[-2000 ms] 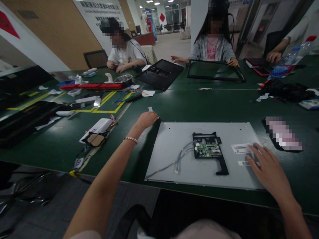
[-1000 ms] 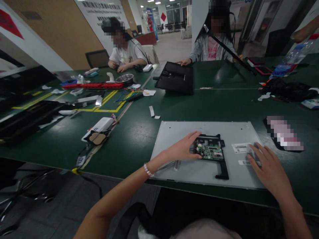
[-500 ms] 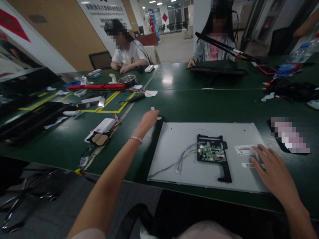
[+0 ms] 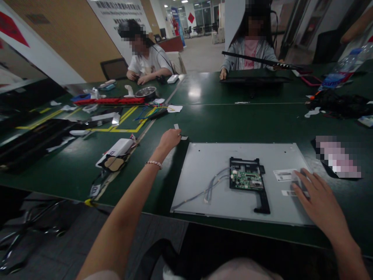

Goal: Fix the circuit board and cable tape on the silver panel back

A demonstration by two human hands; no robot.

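Note:
A flat light-grey metal display panel (image 4: 210, 163) lies before me on the green table. Mounted on its back are a green circuit board (image 4: 246, 179) in a black plastic bracket (image 4: 265, 202) and a bundle of thin grey cables (image 4: 211, 186). Beyond the panel's far left corner is my left hand (image 4: 169, 139), its fingers closed low over the table between two small white strips (image 4: 184, 138); what they pinch is hidden. My right hand (image 4: 317, 194) rests on the panel's right side with fingers stretched out, over something translucent beside the white labels (image 4: 284, 175).
A white battery-like pack (image 4: 115, 154) with wires stands to the left. A phone-shaped item (image 4: 338, 157) lies right of the panel. Farther off are red strips (image 4: 110, 100), a plastic bottle (image 4: 339, 70) and a black bundle (image 4: 338, 105). Two people sit across the table.
My left hand has shifted slightly left and toward me; my right hand stays on the panel. Across the table, a person has lowered a long black frame. The view has shifted a little.

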